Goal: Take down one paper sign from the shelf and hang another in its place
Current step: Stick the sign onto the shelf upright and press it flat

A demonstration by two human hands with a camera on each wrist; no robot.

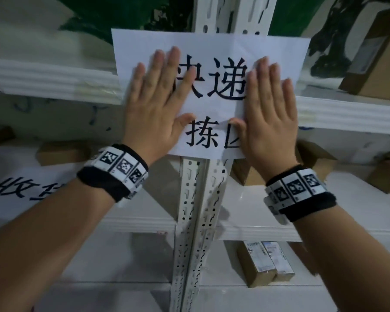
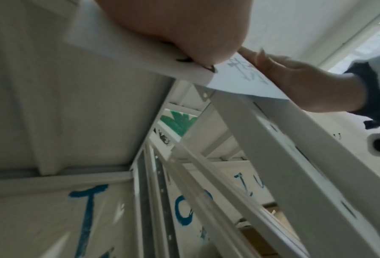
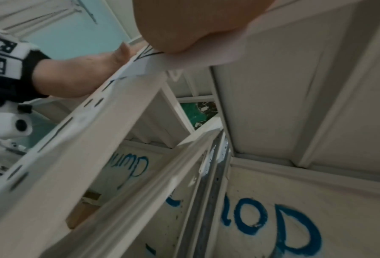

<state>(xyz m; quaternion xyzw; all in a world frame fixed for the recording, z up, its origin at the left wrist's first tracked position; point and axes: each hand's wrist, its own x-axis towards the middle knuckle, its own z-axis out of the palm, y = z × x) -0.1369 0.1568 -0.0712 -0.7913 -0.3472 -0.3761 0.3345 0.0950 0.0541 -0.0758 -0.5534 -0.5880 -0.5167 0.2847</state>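
Note:
A white paper sign (image 1: 214, 48) with large black characters lies against the white slotted shelf upright (image 1: 196, 199). My left hand (image 1: 158, 102) presses flat on the sign's left half with straight spread fingers. My right hand (image 1: 270, 111) presses flat on its right half, thumb on the paper. In the left wrist view the heel of my left hand (image 2: 184, 29) rests on the sign (image 2: 240, 82), and my right hand (image 2: 306, 80) shows beyond. In the right wrist view my right palm (image 3: 195, 24) covers the sign (image 3: 140, 68). A second sign (image 1: 20, 188) with dark characters lies on the lower left shelf.
White shelf boards (image 1: 43, 79) run left and right behind the sign. Brown cardboard boxes (image 1: 374, 57) stand at the upper right and on the middle shelf (image 1: 313, 158). Small boxes (image 1: 266, 262) sit on the lower shelf. White sheeting with blue writing (image 3: 273, 218) backs the rack.

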